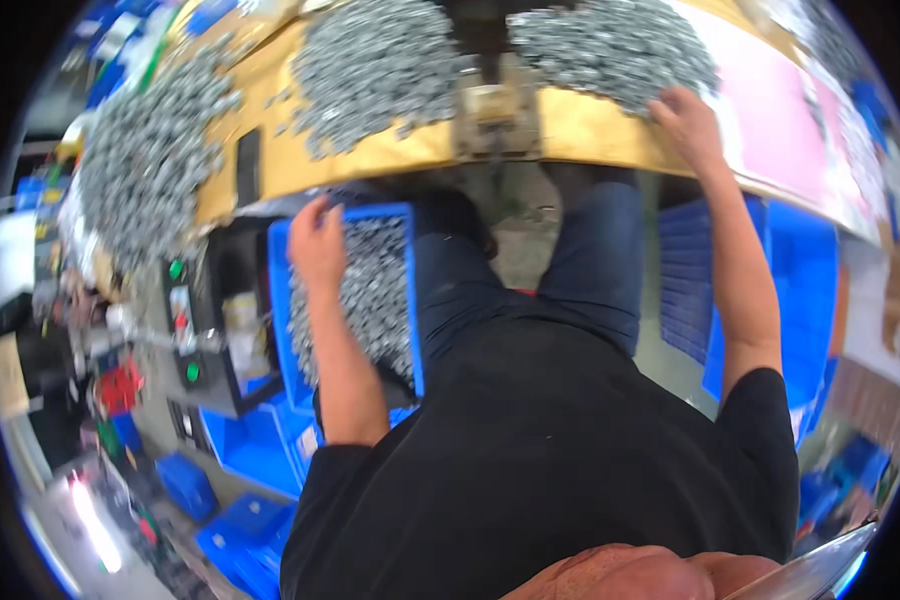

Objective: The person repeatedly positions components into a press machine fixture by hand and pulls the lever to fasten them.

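My left hand (318,248) is over the left side of a blue bin (417,310) filled with small grey metal parts (378,285). Its fingers are bent, with a small gap between the tips, and I see nothing held in them. At the front right edge of a heap of similar grey metal parts (615,50), my right hand (688,125) has its fingers drawn together. Whatever may be between those fingertips is too small and blurred to make out. Between two heaps stands a metal fixture (492,110) at the edge of the yellow worktop (395,152).
Another grey heap (375,70) lies left of the fixture, and a further heap (150,150) is at far left beside a dark flat object (248,167). A pink sheet (775,100) covers the right worktop. Blue bins (802,290) stand at my right; a black box (232,310) is left.
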`<state>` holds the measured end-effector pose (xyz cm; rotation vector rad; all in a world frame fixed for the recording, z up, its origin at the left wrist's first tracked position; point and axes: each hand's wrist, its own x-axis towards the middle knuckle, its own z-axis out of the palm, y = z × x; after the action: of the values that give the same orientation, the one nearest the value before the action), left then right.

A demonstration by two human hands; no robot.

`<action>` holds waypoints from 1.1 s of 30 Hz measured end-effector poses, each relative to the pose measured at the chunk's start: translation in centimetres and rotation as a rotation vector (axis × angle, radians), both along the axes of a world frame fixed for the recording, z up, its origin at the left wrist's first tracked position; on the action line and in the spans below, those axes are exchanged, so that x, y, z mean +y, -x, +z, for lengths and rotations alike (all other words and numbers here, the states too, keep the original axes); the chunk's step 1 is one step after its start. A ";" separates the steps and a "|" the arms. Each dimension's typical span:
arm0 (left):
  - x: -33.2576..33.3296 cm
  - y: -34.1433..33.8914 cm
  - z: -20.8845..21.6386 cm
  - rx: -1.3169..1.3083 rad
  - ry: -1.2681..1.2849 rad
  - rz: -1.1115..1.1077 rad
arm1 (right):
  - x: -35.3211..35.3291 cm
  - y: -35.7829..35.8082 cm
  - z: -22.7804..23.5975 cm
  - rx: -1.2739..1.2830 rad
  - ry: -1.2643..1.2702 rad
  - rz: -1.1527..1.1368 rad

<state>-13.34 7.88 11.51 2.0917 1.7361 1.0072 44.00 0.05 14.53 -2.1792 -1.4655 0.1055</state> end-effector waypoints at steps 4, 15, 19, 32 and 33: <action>2.3 -5.4 2.7 -0.018 -0.062 -0.040 | 0.0 1.5 0.6 0.076 -0.012 -0.021; 7.5 -6.3 0.4 0.154 -0.057 0.080 | 0.5 3.7 0.9 0.130 -0.021 -0.086; 7.6 -6.6 0.5 0.135 -0.064 0.075 | 0.4 5.7 1.5 0.097 -0.302 0.011; 6.7 -7.3 1.3 -0.016 -0.099 -0.099 | 6.0 18.7 2.7 0.433 -0.190 0.363; 6.6 -7.8 1.4 -0.016 -0.099 -0.094 | 6.3 18.7 2.6 0.391 -0.159 0.378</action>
<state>-5.55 14.45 12.95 2.1962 1.5946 1.1008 25.27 6.39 17.16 -1.6207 -1.5696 0.4978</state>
